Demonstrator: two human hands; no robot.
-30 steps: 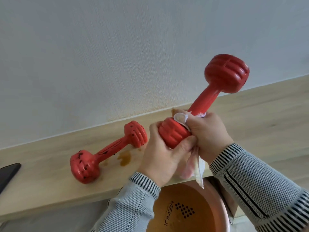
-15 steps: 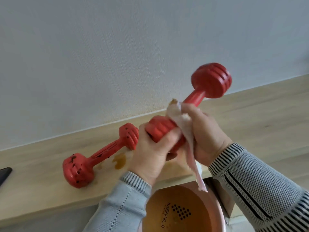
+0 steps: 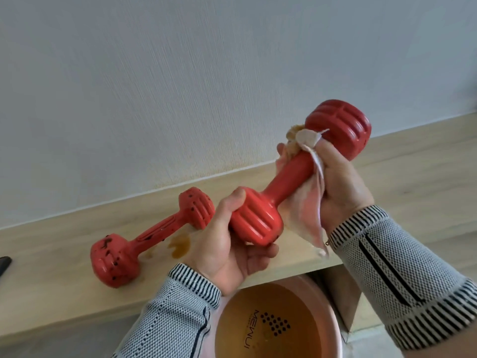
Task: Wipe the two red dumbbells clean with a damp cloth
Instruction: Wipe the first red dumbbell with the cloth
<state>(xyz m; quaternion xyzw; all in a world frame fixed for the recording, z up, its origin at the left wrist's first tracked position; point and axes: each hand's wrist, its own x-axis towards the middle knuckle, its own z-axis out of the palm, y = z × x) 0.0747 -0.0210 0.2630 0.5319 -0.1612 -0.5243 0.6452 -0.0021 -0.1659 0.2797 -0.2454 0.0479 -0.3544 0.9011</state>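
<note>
On the left, the spotted dumbbell (image 3: 152,237) lay on the tabletop (image 3: 51,293) beside a brown puddle (image 3: 180,245), unwiped as far as I could judge. My left hand (image 3: 227,251) clamped the lifted dumbbell (image 3: 291,182) by its lower head to steady it, while my right hand (image 3: 340,182) squeezed the cloth (image 3: 309,202) round the shaft. The basin (image 3: 278,326) below read "MEMUI".

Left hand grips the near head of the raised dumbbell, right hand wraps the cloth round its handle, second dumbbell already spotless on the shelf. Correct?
Not quite. The head view shows the second dumbbell on the shelf still speckled with dark spots, not spotless. The rest holds: left hand, raised dumbbell, right hand, cloth.
</note>
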